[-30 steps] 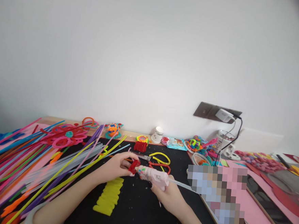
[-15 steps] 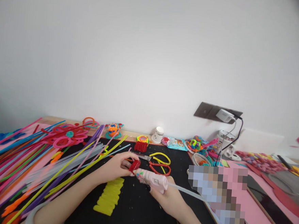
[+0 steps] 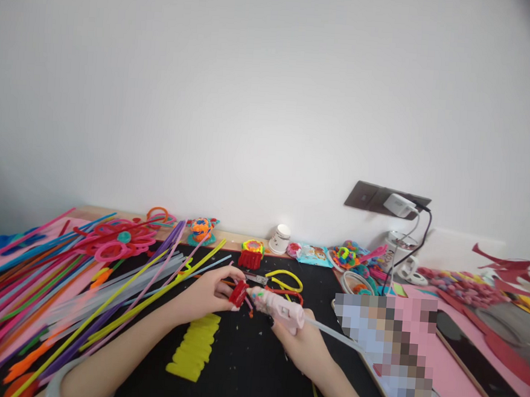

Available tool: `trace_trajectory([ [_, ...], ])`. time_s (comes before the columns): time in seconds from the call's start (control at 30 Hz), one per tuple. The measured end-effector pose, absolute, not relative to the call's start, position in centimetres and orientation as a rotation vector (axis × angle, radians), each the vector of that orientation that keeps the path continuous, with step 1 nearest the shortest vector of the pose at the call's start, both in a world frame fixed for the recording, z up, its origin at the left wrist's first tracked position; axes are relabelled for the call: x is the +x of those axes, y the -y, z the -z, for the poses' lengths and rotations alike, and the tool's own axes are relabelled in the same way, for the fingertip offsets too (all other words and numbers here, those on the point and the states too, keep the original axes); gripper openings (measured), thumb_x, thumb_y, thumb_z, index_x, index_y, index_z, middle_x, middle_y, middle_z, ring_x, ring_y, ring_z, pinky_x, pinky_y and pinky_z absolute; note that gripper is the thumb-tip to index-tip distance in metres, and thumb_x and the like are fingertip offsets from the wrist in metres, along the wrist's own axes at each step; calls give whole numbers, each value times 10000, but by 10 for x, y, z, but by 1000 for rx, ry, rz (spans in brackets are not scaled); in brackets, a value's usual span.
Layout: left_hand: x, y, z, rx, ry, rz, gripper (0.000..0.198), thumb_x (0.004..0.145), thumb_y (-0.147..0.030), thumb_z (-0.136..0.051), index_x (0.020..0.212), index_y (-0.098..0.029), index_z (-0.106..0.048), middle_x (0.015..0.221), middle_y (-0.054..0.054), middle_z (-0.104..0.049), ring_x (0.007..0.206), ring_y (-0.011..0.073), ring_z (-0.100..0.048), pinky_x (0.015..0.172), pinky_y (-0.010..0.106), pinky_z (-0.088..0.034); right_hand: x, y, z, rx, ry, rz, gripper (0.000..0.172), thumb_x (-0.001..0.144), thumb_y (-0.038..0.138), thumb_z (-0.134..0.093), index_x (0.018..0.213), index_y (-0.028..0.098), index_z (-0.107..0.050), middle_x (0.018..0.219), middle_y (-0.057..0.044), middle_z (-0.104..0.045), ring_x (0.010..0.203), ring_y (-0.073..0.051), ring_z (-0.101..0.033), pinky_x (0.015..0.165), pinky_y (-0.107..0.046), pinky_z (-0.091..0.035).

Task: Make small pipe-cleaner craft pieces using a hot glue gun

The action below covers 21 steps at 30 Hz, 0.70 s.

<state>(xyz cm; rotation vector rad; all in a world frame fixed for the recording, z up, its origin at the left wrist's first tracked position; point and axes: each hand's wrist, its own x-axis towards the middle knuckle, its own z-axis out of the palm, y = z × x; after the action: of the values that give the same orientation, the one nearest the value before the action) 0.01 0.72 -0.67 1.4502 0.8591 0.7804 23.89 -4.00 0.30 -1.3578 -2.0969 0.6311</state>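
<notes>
My left hand (image 3: 210, 293) pinches a small red craft piece (image 3: 239, 293) over the black mat (image 3: 244, 372). My right hand (image 3: 302, 346) grips a pink hot glue gun (image 3: 280, 306); its nozzle points left and nearly touches the red piece. A clear glue stick (image 3: 332, 334) sticks out of the gun's back toward the right. A folded yellow pipe-cleaner piece (image 3: 193, 346) lies on the mat just below my left hand. Scissors with red and yellow handles (image 3: 281, 284) lie behind the gun.
Many long coloured pipe cleaners (image 3: 58, 293) spread over the left of the table. Small finished crafts (image 3: 251, 253), a white cup (image 3: 280, 238) and a charger (image 3: 398, 205) plugged into the wall socket line the back edge. Pink sheets (image 3: 457, 363) lie at the right.
The glue gun has shifted slightly right and up, its nozzle staying close to the red piece. Red paper shapes have come into view at the far right edge.
</notes>
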Motion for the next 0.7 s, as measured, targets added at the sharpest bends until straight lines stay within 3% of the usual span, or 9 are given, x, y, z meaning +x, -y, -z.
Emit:
trace_trajectory([
  [0.1,0,-7,10,1466,-859,-766,429,650,-92,-689,1036,-195,-535,889,13,-690,833,199,-674,737,295,-510,240,39,0,-1357,2048,-612,200,801,221,-493,836,202,-690,620,-4,-604,546,-162,-513,522,-242,-396],
  [0.27,0,-8,12,1485,-861,-770,421,646,-90,-687,1029,-186,-541,918,26,-681,860,208,-666,733,293,-511,238,41,-1,-1243,2191,-705,165,776,176,-511,679,200,-642,591,12,-578,540,-146,-500,532,-228,-394],
  [0.47,0,-9,14,1495,-874,-767,411,638,-117,-707,1012,-184,-550,920,20,-668,825,191,-664,738,301,-518,243,40,7,-1389,2065,-525,191,815,259,-493,815,203,-676,627,-5,-595,578,-170,-527,539,-235,-406],
  [0.7,0,-9,14,1512,-862,-777,393,645,-121,-705,999,-185,-548,902,13,-663,828,188,-660,725,287,-511,240,42,3,-1308,2203,-601,174,797,222,-498,748,193,-662,618,3,-592,566,-155,-518,551,-231,-411],
])
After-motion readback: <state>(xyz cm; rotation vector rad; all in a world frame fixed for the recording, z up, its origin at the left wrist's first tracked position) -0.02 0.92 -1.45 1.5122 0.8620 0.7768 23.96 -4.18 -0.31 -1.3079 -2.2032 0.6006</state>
